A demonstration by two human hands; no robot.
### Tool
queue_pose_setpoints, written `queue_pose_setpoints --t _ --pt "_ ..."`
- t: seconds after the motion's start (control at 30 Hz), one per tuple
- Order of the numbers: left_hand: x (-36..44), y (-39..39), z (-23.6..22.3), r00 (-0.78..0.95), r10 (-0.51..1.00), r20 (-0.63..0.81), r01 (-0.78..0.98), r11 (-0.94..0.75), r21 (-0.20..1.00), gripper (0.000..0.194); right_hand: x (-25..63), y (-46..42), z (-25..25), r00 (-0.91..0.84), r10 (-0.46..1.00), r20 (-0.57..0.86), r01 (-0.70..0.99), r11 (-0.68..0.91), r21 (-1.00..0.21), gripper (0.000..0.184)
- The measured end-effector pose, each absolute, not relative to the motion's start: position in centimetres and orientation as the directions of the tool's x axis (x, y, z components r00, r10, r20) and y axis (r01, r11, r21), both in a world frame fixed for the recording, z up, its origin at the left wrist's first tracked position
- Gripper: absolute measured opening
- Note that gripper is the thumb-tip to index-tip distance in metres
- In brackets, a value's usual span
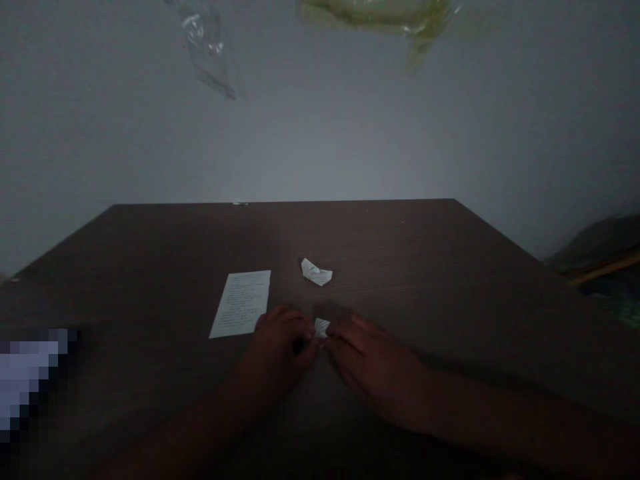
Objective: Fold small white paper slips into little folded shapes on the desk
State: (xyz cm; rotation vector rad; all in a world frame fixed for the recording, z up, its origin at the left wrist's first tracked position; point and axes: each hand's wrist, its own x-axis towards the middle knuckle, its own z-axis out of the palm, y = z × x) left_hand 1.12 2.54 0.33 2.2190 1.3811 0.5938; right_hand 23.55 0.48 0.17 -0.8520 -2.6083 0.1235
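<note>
Between my two hands, low over the table, is a small piece of printed paper. My left hand pinches its left side with curled fingers. From the right, the fingers of my right hand press together on its other side, so most of the piece is hidden. Just beyond lies a folded scrap of printed paper, bent into an angled shape. A flat printed sheet rests to the left, its lower right corner close behind my left hand.
The dark brown table reaches back to a pale wall with clear tape and yellowish tape on it. A blurred-out bright object sits at the left edge. Dark items stand beyond the table's right side.
</note>
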Motion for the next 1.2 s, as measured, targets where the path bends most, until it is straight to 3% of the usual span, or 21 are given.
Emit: queue_pose_setpoints --t 0.17,0.33,0.57,0.83,1.2 --pt "0.2 2.6 -0.1 0.431 0.892 0.138 0.694 -0.425 0.581 0.010 23.3 0.6 0.0 -0.780 0.580 0.234 0.542 0.814 -0.210 0.042" --pt "-1.9 3.3 0.2 0.487 0.869 0.086 0.625 -0.416 0.661 0.028 23.6 0.9 -0.4 -0.798 0.570 0.196 0.530 0.819 -0.221 0.044" --pt "-2.5 3.5 1.2 0.542 0.838 0.063 0.590 -0.432 0.682 0.031 23.9 0.7 0.4 -0.777 0.623 0.092 0.593 0.774 -0.222 0.053" --pt "-2.2 2.5 1.1 0.537 0.840 0.080 0.637 -0.466 0.614 0.040 23.7 0.3 0.4 -0.810 0.578 0.095 0.552 0.807 -0.209 0.048" --pt "-2.3 2.6 1.7 0.559 0.828 0.042 0.618 -0.450 0.645 0.047 23.5 0.1 0.2 -0.780 0.619 0.096 0.592 0.778 -0.208 0.052"
